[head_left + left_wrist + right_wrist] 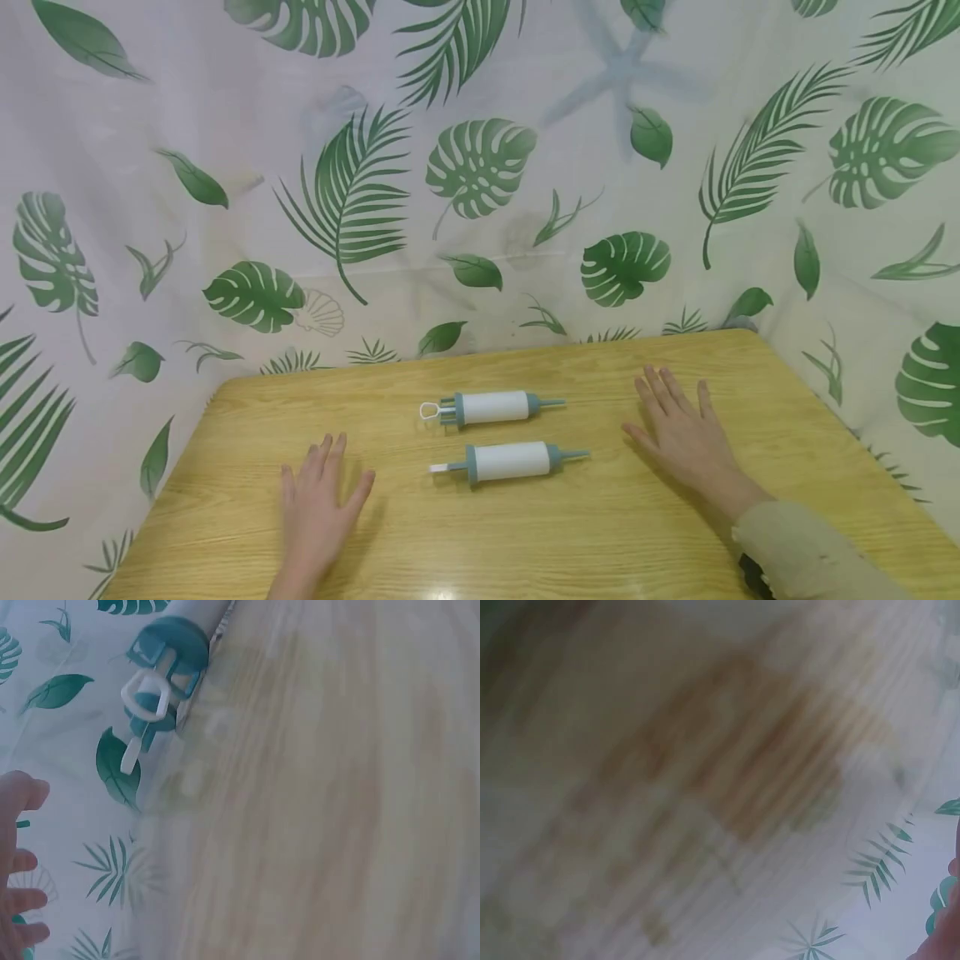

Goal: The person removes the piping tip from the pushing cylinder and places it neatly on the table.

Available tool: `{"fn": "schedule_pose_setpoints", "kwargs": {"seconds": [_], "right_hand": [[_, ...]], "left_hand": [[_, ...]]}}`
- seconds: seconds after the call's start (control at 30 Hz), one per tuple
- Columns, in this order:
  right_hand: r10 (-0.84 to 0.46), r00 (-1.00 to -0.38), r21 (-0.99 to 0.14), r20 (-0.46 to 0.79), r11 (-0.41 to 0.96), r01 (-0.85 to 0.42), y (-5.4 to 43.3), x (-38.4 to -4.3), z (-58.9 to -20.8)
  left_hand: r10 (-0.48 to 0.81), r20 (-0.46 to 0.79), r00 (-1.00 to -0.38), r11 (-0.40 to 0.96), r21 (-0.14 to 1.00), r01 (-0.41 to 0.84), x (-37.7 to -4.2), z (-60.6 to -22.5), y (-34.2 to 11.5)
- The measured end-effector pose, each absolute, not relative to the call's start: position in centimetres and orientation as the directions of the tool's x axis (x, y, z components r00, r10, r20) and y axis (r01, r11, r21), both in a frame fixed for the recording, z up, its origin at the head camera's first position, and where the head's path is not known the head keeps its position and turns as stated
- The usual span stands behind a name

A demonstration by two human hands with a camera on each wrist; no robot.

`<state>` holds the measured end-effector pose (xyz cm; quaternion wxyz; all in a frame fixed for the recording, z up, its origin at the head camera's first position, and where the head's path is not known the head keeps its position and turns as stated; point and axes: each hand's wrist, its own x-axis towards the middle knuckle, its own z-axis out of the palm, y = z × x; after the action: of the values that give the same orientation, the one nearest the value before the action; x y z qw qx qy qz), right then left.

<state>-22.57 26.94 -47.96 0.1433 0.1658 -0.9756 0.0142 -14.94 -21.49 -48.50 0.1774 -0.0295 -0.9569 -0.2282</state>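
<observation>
Two syringe-like tools, each with a white barrel, blue-green end caps and a thin nozzle pointing right, lie one behind the other mid-table. The far tool ends at the left in a white loop; the near tool ends in a flat white tab. My left hand is left of the near tool, apart from it, fingers spread and holding nothing. Over to the right of both nozzles, my right hand also has its fingers extended and holds nothing. In the left wrist view, the white loop shows near the top.
Both tools lie on a wood-grain table with rounded far corners. A white curtain printed with green leaves hangs behind it and along both sides. A dark band shows at the right sleeve.
</observation>
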Motion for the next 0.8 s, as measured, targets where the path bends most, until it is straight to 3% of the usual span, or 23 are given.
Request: {"fn": "schedule_pose_setpoints", "kwargs": {"seconds": [0.23,0.4,0.8], "right_hand": [[-0.324,-0.909,0.009,0.263,0.943,-0.333,26.6,-22.4,-48.1],[-0.355,-0.901,-0.062,0.250,0.923,-0.381,24.9,-21.9,-48.1],[-0.519,-0.813,-0.160,0.266,0.807,-0.568,20.9,-20.6,-47.8]], "left_hand": [[0.046,0.424,-0.905,0.799,0.528,0.288,-15.1,-49.7,-18.8],[0.068,0.438,-0.896,0.746,0.574,0.337,-15.1,-49.9,-16.6],[0.154,0.420,-0.894,0.691,0.601,0.402,-15.1,-49.5,-12.6]]}}
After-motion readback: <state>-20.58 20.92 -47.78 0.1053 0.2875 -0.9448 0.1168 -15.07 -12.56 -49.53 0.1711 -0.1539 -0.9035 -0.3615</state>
